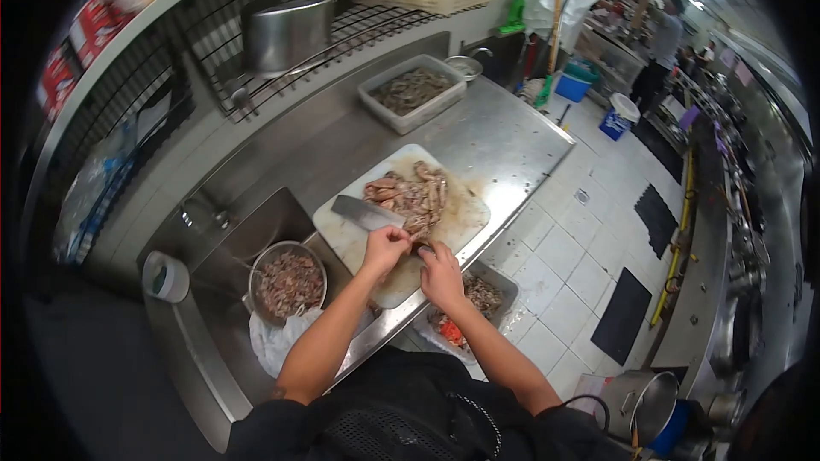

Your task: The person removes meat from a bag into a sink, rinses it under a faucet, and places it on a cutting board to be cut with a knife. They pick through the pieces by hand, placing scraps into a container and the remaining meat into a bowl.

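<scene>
My left hand [389, 248] and my right hand [441, 274] meet over the near part of a white cutting board [346, 245]. Their fingers are closed around a small brownish piece of raw seafood, mostly hidden by the fingertips. Just beyond lies a pile of raw, pinkish-brown seafood pieces [418, 196], which look like squid or octopus. A cleaver [366, 212] rests flat on the board, its wide blade pointing left; its handle is hidden near my left hand and the pile.
Left of the board, a metal bowl [289, 283] of chopped pieces stands by the sink [275, 215]. Below the counter edge sits a bin [504, 286] of scraps. A tub [410, 124] of greyish shrimp-like seafood stands behind. Another person [664, 38] stands down the aisle.
</scene>
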